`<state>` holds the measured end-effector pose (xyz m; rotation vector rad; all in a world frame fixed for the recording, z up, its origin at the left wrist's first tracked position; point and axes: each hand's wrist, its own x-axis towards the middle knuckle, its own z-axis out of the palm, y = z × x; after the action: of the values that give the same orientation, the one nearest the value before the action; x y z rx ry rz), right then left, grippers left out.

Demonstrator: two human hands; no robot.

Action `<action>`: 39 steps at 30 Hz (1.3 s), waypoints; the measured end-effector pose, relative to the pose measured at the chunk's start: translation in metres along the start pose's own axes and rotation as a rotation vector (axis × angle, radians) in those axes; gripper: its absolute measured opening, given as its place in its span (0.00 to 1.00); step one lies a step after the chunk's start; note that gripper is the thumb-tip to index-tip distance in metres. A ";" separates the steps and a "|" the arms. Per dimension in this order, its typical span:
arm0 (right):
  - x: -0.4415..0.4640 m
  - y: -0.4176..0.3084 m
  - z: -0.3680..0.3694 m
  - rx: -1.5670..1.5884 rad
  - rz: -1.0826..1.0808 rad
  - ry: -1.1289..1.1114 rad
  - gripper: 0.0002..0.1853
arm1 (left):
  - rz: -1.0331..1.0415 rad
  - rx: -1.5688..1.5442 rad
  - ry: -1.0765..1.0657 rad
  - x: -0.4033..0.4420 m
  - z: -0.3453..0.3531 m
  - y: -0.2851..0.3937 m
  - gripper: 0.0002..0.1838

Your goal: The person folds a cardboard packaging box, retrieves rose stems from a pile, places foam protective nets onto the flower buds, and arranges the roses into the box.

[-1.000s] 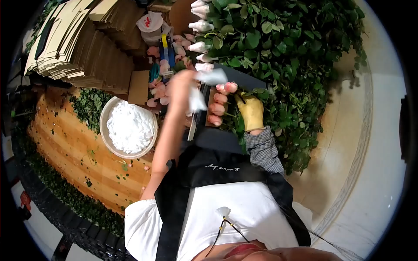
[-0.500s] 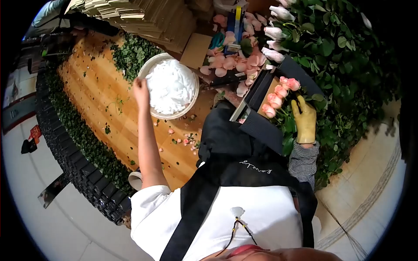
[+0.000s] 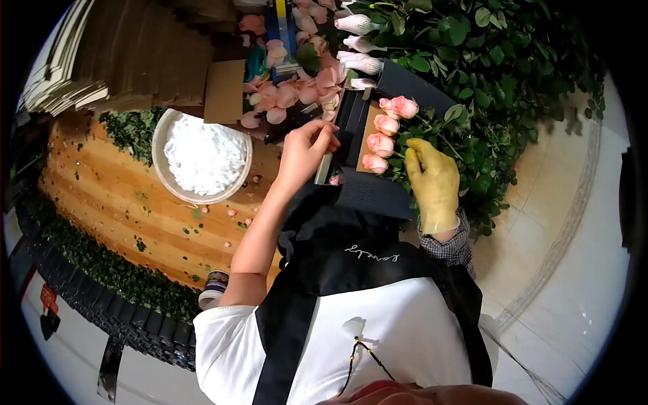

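My left hand (image 3: 309, 150) is raised at the left edge of a black ribbed holder (image 3: 374, 194), its thumb and fingers pinched together. Whatever is between the fingertips is hidden. Several pink roses (image 3: 380, 144) lie in a slanting row on a piece of brown cardboard (image 3: 368, 131) in the holder, stems pointing right. My right hand (image 3: 435, 189), in a yellow glove, is curled at the stems beside the lower roses and seems to grip a rose stem. Left of my left hand stands a white bucket (image 3: 157, 158) full of soft white pieces (image 3: 204, 155).
Loose pink petals (image 3: 287, 94) and a blue and yellow tool (image 3: 282, 30) lie behind the holder. White-netted rosebuds (image 3: 361, 62) and dense leafy stems (image 3: 486, 81) fill the right. Stacked cardboard (image 3: 142, 54) stands at upper left, above a wooden surface (image 3: 101, 202) with scattered leaves.
My left hand has gone from the bucket's rim rightward to the holder. My right hand's fingers have drawn together by the stems. The view has shifted, so the things appear farther left.
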<state>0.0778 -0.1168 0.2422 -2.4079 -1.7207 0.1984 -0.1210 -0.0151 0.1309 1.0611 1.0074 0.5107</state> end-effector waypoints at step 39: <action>-0.007 0.045 0.027 0.073 -0.333 -0.340 0.31 | 0.571 0.763 -0.049 -0.018 0.056 0.028 0.19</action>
<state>0.1116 -0.1364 0.2060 -2.0858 -2.1823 0.6397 -0.0784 -0.0436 0.1705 2.0643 0.8575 0.5622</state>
